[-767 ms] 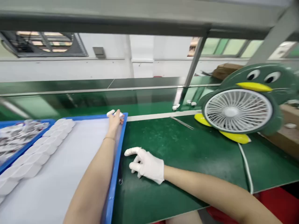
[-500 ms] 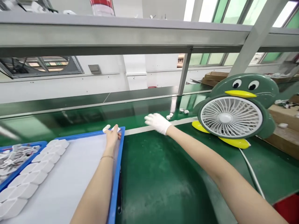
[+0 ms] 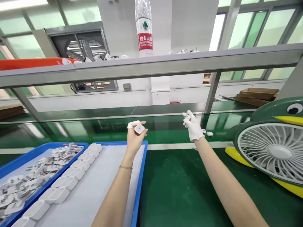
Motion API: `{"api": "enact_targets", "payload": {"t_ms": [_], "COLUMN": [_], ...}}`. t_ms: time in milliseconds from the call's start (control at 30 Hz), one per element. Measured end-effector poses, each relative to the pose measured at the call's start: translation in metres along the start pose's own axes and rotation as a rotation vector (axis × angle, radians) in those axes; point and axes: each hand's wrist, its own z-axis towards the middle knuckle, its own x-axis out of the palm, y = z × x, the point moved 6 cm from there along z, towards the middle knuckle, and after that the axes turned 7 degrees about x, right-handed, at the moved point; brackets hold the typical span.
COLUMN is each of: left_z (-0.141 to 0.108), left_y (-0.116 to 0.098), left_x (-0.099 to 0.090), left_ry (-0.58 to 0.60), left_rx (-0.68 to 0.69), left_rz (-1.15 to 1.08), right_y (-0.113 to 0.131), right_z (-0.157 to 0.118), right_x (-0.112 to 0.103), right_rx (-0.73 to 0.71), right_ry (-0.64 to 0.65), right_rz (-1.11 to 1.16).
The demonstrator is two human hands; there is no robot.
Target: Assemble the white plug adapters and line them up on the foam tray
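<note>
My left hand [image 3: 136, 135] is raised over the far right corner of a blue tray [image 3: 141, 176] lined with white. It grips a small white charger [image 3: 139, 128], whose square end with a slot faces me. A white covering wraps one of its fingers. My right hand [image 3: 193, 126], in a white glove, hovers over the far part of the green bench. Its fingers are bent together; whatever may be between them cannot be made out. Small white pieces [image 3: 209, 134] lie just right of the glove. White charger housings [image 3: 71, 182] stand in a row along the tray's left side.
On the left, a second blue tray [image 3: 84, 145] holds a heap of small white and metal parts. A green penguin-shaped fan [image 3: 279, 151] stands at right on the bench [image 3: 170, 189]. Above runs a grey shelf [image 3: 165, 66] bearing a water bottle [image 3: 145, 37].
My left hand has lifted from the tray's corner and turned, showing the charger's end. My right hand's fingers went from stretched out to bent together. The view has tilted up and shifted left.
</note>
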Motion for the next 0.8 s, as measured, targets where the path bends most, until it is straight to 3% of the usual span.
{"api": "enact_targets", "payload": {"t_ms": [67, 133, 200, 267, 400, 533, 667, 800], "left_z": [-0.006, -0.017, -0.027, -0.033, -0.030, -0.033, -0.045, -0.052], "left_y": [-0.043, -0.079, -0.100, -0.107, -0.099, -0.093, -0.109, -0.123], "left_x": [0.014, 0.026, 0.033, 0.037, 0.034, 0.037, 0.045, 0.041], "left_ry": [0.084, 0.175, 0.250, 0.285, 0.178, 0.116, 0.261, 0.370], "left_rx": [0.106, 0.202, 0.204, 0.124, -0.111, -0.281, -0.196, -0.020], "left_rz": [0.017, 0.076, 0.078, -0.059, -0.437, -0.475, -0.396, -0.084], "right_y": [0.042, 0.086, 0.118, 0.137, 0.139, 0.128, 0.128, 0.134], "right_z": [-0.013, -0.035, -0.059, -0.076, -0.085, -0.084, -0.083, -0.083], "right_x": [0.015, 0.028, 0.038, 0.042, 0.048, 0.052, 0.048, 0.039], "right_rx": [-0.011, -0.039, -0.016, -0.014, 0.017, 0.120, 0.127, 0.062], "right_ry": [0.045, 0.188, 0.325, 0.391, 0.462, 0.505, 0.467, 0.414], "right_rz": [0.118, 0.334, 0.380, 0.428, 0.458, 0.456, 0.491, 0.521]}}
